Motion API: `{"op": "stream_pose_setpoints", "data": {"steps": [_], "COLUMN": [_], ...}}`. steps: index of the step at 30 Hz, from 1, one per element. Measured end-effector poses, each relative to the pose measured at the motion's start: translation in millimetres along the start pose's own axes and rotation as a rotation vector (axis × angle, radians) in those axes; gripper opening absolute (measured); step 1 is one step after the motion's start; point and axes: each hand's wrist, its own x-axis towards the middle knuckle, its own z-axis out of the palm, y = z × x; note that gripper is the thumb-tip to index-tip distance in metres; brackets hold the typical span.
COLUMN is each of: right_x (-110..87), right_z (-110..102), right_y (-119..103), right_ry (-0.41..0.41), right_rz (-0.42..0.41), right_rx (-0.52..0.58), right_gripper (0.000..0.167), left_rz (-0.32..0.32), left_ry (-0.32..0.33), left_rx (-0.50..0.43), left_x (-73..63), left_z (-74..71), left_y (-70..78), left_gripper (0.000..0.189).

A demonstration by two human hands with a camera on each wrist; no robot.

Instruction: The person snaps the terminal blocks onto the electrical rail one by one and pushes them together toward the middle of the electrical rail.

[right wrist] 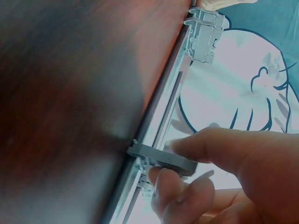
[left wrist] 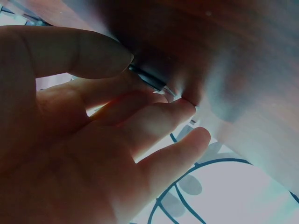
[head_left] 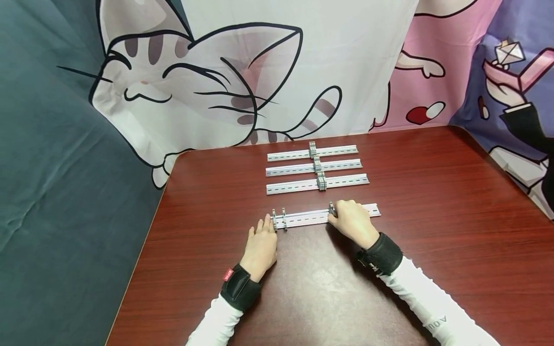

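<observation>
A slotted metal DIN rail [head_left: 305, 219] lies crosswise on the table in front of both hands. At its left end my left hand [head_left: 261, 245] rests with fairly straight fingers touching the rail end; the left wrist view is dark there. Two thin grey terminal blocks [head_left: 284, 219] stand on the rail beside those fingertips, and the right wrist view shows them as grey clip-on pieces [right wrist: 204, 35]. Farther right, my right hand [head_left: 354, 222] pinches another grey terminal block [right wrist: 163, 158] between thumb and fingers, on the rail. The hand covers part of the rail.
Behind lie three similar rails, the nearest rail [head_left: 294, 187], the middle rail [head_left: 290, 170] and the farthest rail [head_left: 287, 155], each with grey blocks clustered near its middle. A cat-print cloth [head_left: 173, 96] hangs along the back edge of the brown table [head_left: 207, 192].
</observation>
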Motion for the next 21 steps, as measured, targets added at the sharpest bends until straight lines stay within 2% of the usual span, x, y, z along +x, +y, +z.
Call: {"op": "stream_pose_setpoints", "data": {"steps": [5,11,13,15,19,21], "right_x": [-4.4,-12.3,-11.8,-9.1,1.2,6.0], "right_z": [-4,-8,-10,-13,-12,-7], "right_y": [-4,-14,-20,-29,-54,-67], "right_ry": [0.053,0.261,0.287,0.237,0.014,-0.072], "right_rz": [0.023,-0.038,-0.061,-0.070,-0.106,-0.137], "right_rx": [-0.052,-0.111,-0.112,-0.088,-0.037,-0.016], "right_gripper": [0.042,0.039,0.038,0.037,0.037,0.038], "left_rz": [-0.001,0.001,0.001,0.000,-0.001,-0.001], "left_ry": [0.003,0.017,0.020,0.018,0.014,0.011], "left_rx": [0.001,0.021,0.022,0.022,0.022,0.022], "left_x": [-0.9,-1.5,-1.6,-1.8,-1.8,-1.3], "left_z": [-0.3,-0.8,-0.7,-0.6,0.2,0.4], "left_y": [0.2,0.7,0.7,0.6,0.5,1.1], "left_gripper": [0.061,0.062,0.061,0.061,0.061,0.060]}}
